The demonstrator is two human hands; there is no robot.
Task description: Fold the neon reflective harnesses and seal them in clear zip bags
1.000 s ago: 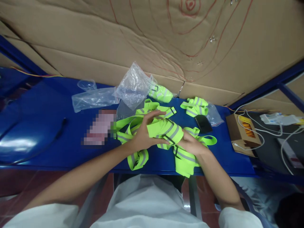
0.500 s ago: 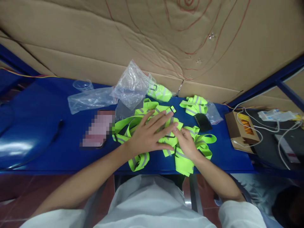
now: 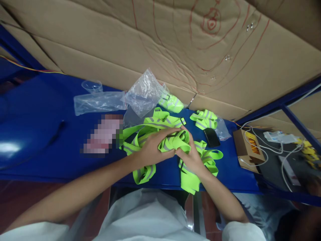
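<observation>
A neon yellow-green reflective strap point(image 3: 175, 142) with grey stripes is gathered in a folded bundle between my two hands. My left hand point(image 3: 152, 147) curls round its left side, and my right hand point(image 3: 192, 155) closes on its right side. More of the same loose strapping point(image 3: 139, 139) lies to the left, partly under my left hand. Another heap of neon straps point(image 3: 192, 180) spreads beneath and right of my right hand, with loops near the table's front edge. My fingertips are partly hidden behind the bundle.
Clear plastic bags point(image 3: 142, 93) lie at the back, one around a folded neon strap point(image 3: 173, 103). Another folded strap point(image 3: 204, 118) sits beside a black flat object point(image 3: 212, 137). A blurred-out pinkish rectangle point(image 3: 104, 134) is at left, a cardboard box point(image 3: 247, 150) with cables at right.
My left hand was spread flat over the straps; now it is curled, and both hands hold a gathered bundle. The camera view has tilted slightly.
</observation>
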